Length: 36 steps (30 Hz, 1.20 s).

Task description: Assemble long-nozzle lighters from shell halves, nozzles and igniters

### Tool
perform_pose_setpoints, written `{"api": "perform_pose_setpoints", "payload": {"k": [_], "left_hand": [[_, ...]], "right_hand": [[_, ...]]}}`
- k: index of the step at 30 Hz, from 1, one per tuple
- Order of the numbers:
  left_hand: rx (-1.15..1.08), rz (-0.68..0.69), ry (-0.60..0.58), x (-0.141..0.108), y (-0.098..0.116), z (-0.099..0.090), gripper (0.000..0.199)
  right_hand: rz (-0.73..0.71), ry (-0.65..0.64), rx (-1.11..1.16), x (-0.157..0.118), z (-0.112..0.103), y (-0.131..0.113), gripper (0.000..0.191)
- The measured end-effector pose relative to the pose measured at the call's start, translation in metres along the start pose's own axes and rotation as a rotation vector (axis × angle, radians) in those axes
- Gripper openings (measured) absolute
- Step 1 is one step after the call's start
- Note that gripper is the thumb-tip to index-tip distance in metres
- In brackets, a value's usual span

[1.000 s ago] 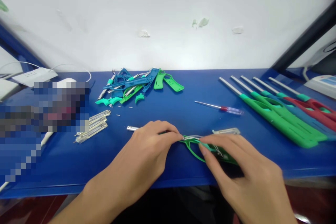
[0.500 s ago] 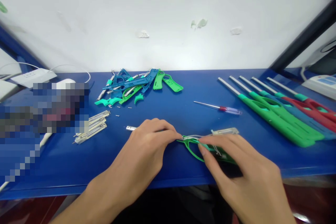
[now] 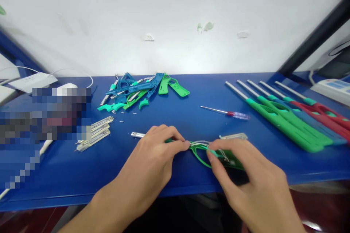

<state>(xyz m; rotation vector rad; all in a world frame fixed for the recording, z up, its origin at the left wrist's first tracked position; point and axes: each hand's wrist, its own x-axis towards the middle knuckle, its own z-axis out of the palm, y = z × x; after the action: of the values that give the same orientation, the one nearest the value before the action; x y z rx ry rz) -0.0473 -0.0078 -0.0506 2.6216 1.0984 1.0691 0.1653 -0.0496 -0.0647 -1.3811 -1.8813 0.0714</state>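
Near the front of the blue table lies an opened green lighter shell (image 3: 201,158), with thin pale wires (image 3: 202,142) running along it. My left hand (image 3: 161,149) is closed in a pinch at the shell's narrow end. Out past its far side sticks a silver metal tube (image 3: 136,135), and a bit of teal shows under its fingers. My right hand (image 3: 251,167) pinches a small teal trigger (image 3: 212,150) inside the shell, partly hidden by thumb and forefinger. Behind that hand a clear fuel tank (image 3: 235,136) lies on the table.
Several finished-looking lighters (image 3: 284,123) lie side by side at right. A screwdriver (image 3: 236,115) rests in the middle. At the back left is a pile of lighter parts (image 3: 136,89), and several clear tanks (image 3: 94,138) lie nearer. A white wall (image 3: 175,14) stands behind.
The view has shifted slightly. My left fingers have moved a little, baring a bit of teal beneath them. My right hand keeps its pinch on the trigger.
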Motion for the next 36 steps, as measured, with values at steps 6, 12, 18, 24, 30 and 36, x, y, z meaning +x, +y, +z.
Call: {"api": "perform_pose_setpoints", "payload": {"k": [6, 12, 18, 24, 30, 36], "left_hand": [[0.044, 0.019, -0.038, -0.001, 0.000, 0.002, 0.033], [0.001, -0.028, -0.028, 0.001, 0.002, 0.002, 0.030], [-0.006, -0.039, -0.062, -0.001, 0.003, 0.003, 0.036], [0.056, -0.015, -0.075, -0.006, 0.006, 0.004, 0.040], [0.078, -0.062, -0.103, 0.001, 0.021, 0.001, 0.020], [0.114, -0.037, -0.096, 0.000, 0.017, 0.007, 0.021]], "right_hand": [[0.001, -0.005, 0.012, 0.000, -0.002, 0.003, 0.006], [0.016, -0.026, 0.006, 0.003, -0.002, 0.003, 0.004], [0.013, -0.050, 0.011, 0.001, -0.004, 0.004, 0.005], [0.023, -0.028, 0.000, 0.003, -0.003, 0.003, 0.006], [0.045, -0.019, -0.005, 0.005, 0.000, 0.002, 0.014], [0.057, -0.028, 0.005, 0.003, -0.002, 0.002, 0.008]]}}
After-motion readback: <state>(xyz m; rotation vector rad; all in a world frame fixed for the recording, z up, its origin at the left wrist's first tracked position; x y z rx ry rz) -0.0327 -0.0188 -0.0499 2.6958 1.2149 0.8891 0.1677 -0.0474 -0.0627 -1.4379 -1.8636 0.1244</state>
